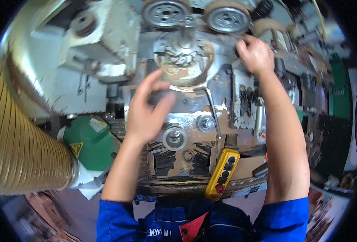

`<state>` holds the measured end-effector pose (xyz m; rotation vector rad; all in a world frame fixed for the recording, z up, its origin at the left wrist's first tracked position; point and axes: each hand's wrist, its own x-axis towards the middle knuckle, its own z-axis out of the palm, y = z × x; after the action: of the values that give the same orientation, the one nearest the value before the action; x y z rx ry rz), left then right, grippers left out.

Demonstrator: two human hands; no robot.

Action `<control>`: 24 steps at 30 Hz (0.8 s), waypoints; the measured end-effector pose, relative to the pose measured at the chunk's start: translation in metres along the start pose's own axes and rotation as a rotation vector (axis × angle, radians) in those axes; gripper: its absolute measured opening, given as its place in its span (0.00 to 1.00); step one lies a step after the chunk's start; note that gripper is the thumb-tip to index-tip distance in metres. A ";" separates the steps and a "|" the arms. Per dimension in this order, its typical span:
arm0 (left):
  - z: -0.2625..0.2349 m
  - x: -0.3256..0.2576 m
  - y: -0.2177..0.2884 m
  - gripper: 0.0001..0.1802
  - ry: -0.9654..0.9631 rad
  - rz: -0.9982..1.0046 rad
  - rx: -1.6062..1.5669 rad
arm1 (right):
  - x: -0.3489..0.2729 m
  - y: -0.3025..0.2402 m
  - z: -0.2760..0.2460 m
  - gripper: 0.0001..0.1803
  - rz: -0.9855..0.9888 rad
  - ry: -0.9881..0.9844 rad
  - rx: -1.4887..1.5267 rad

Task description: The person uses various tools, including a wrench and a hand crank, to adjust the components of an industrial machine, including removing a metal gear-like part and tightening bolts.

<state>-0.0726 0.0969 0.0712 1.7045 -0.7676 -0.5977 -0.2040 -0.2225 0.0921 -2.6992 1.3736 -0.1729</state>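
My left hand [150, 107] hovers over the machine table with its fingers and thumb apart and nothing in them; its fingertips are smeared by motion. Just beyond them stands an upright metal spindle [186, 36] with a toothed cutter head [181, 58] in a round table opening. An L-shaped metal bar wrench [212, 107] lies on the plate right of this hand. Nearer to me sit a metal ring [174, 137] and a smaller round metal piece [206, 123]. At the far right my right hand [257, 55] has its fingers curled by a dark part; whatever they grip is mostly hidden.
Two rubber-rimmed wheels [166, 13] [227, 19] stand at the back. A yellow push-button control box [223, 171] lies at the front edge. On the left are a ribbed hose [25, 141], a green housing [87, 139] and a pale machine block [106, 44].
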 end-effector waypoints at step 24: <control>0.003 -0.024 0.064 0.47 0.050 0.382 0.510 | -0.009 -0.004 -0.006 0.21 -0.009 0.093 0.233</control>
<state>-0.1025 0.1020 0.1321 1.9452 -1.2482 -0.0922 -0.2071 -0.2134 0.0978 -2.5335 1.2760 -0.4354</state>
